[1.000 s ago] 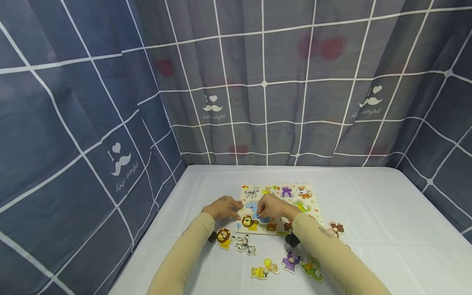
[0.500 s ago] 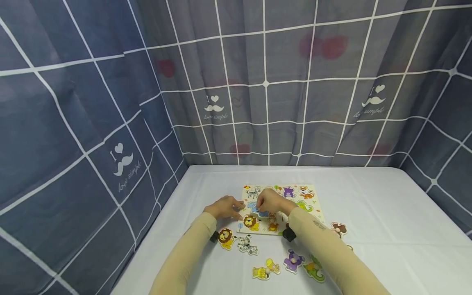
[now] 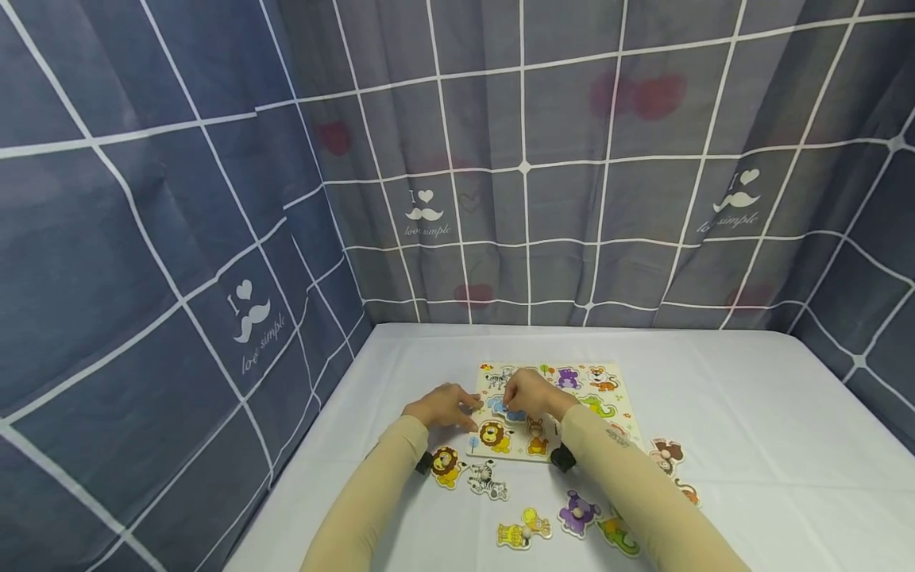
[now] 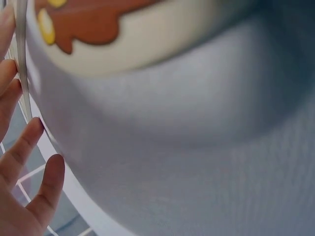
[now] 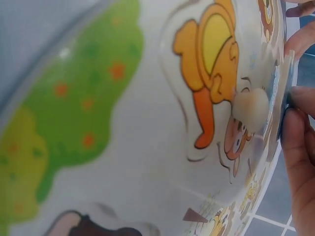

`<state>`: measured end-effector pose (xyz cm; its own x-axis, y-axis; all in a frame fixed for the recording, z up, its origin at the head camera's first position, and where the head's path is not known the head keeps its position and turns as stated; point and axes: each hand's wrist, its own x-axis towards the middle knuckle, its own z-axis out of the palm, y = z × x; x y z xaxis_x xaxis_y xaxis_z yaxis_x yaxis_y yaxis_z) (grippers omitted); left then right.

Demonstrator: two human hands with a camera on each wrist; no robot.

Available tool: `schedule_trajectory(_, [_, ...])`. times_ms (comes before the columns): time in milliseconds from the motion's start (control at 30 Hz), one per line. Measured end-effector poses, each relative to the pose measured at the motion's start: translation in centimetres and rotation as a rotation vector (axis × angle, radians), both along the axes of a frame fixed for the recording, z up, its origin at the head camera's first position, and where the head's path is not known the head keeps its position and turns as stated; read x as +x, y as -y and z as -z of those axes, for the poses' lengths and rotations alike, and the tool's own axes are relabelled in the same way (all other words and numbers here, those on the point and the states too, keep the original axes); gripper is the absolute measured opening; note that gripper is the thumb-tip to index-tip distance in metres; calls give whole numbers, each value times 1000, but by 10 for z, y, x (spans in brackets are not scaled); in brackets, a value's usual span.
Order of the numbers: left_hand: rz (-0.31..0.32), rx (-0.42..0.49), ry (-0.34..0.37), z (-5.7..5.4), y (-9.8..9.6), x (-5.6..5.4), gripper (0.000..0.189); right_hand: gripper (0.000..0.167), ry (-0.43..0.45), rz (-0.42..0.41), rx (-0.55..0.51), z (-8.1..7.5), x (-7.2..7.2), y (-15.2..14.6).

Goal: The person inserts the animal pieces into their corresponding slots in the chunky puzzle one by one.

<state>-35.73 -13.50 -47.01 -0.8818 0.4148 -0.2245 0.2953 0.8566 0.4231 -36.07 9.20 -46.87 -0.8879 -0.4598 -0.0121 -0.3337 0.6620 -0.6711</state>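
Note:
My right hand (image 3: 532,395) pinches a blue elephant puzzle piece (image 3: 513,415) over the left middle of a pale wooden animal board (image 3: 623,397). In the head view the piece lies over the blue elephant picture; whether it is seated cannot be told. Part of it is hidden by the hand. My left hand (image 3: 443,407) has its fingers spread, with the fingertips at the board's left edge. The left wrist view shows those fingers (image 4: 51,182) fairly straight and holding nothing. A knobbed kangaroo piece (image 5: 206,73) sits on the board, below the right hand in the head view.
On the white cloth near me lie loose knobbed pieces: a lion (image 3: 446,466), a zebra (image 3: 488,481), a giraffe (image 3: 523,532), a purple animal (image 3: 577,514) and a green one (image 3: 618,535). Brown-and-white (image 3: 666,456) and orange (image 3: 688,492) pieces lie right of the board, beside my right forearm.
The right hand has carried the elephant piece slightly away from me across the board, onto the elephant picture. The kangaroo shows more fully. The left hand stays at the edge; the view has shifted slightly.

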Motion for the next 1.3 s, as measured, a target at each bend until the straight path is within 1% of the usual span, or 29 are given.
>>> schedule_trajectory(133, [-7,12,1,-1,-1,-1,52,9,-9,3,-19,0,-1,0])
schedule_trajectory(333, [5,9,6,-1,0,1,51,8,-7,25,-40,3,-2,2])
schedule_trajectory(600, [36,-1,-27,1,-1,0,52,10,-42,41,-25,4,-5,5])
schedule_trajectory(800, [27,4,-32,1,0,0,52,11,-59,62,-19,4,-8,7])
schedule_trajectory(1067, [0,36,-6,-1,1,3,52,8,-55,93,0,7,-9,12])
schedule_trajectory(1300, [9,37,-3,-1,-1,2,52,11,-33,88,6,8,-10,13])
